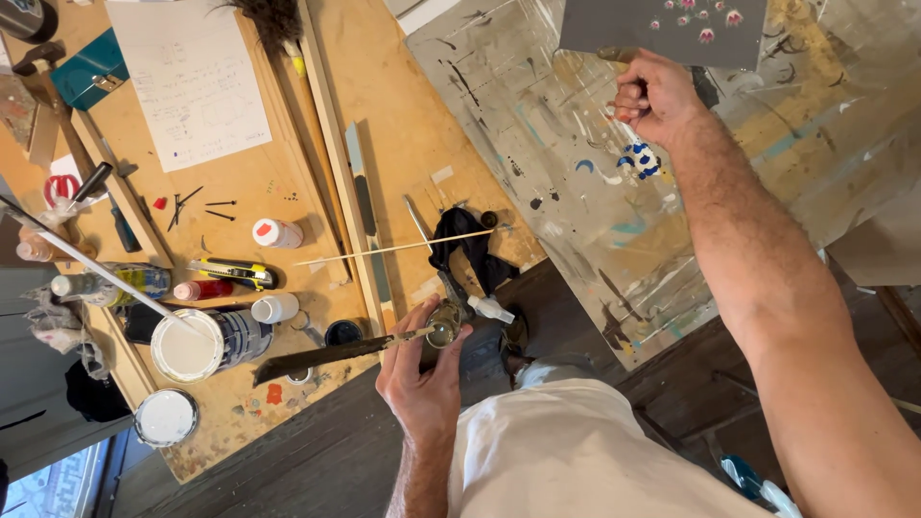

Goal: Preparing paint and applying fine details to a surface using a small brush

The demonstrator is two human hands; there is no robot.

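Two broad surfaces fill the view: a paint-splattered board (614,192) leaning on the right and a wooden worktable (403,115) on the left. At the board's top edge sits a grey canvas (662,29) with small pink flowers, and the right hand (652,96) is closed in a fist around a thin brush just below it. On the table stand an open can of white paint (187,347) and a sheet of paper (192,77). The left hand (422,369), near the table's edge, grips a small glass jar (443,324) and a long flat paint-stained stick (326,355).
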